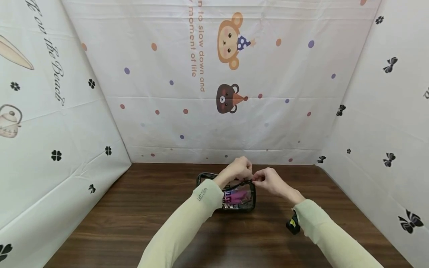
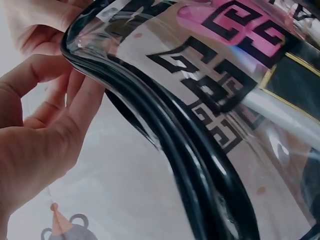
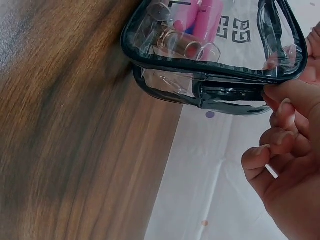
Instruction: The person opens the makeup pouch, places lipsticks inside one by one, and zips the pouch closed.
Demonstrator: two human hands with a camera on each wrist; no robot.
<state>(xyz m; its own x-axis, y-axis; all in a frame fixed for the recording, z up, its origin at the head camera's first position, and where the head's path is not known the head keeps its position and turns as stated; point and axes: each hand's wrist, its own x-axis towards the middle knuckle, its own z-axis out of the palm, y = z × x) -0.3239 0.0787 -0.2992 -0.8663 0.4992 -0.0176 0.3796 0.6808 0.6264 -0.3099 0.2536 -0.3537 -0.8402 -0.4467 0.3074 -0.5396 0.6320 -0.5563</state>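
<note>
A clear cosmetic bag (image 1: 248,204) with black trim and black printed lettering stands on the table. Pink items (image 3: 205,20) and a small clear cylindrical container (image 3: 190,49) show through its plastic. At the bag's upper right corner, my left hand (image 1: 238,169) pinches the black edge between thumb and fingers. Close beside it, my right hand (image 1: 269,181) pinches the same corner with thumb and index finger, its other fingers loosely curled, as the right wrist view shows. Whether either hand holds a zipper pull is hidden behind the fingers.
The brown wooden table (image 1: 134,223) runs back to a printed white cloth wall (image 1: 187,126). More cloth walls flank it on the left (image 1: 77,149) and right (image 1: 365,178). A black device (image 1: 293,225) sits at the right wrist.
</note>
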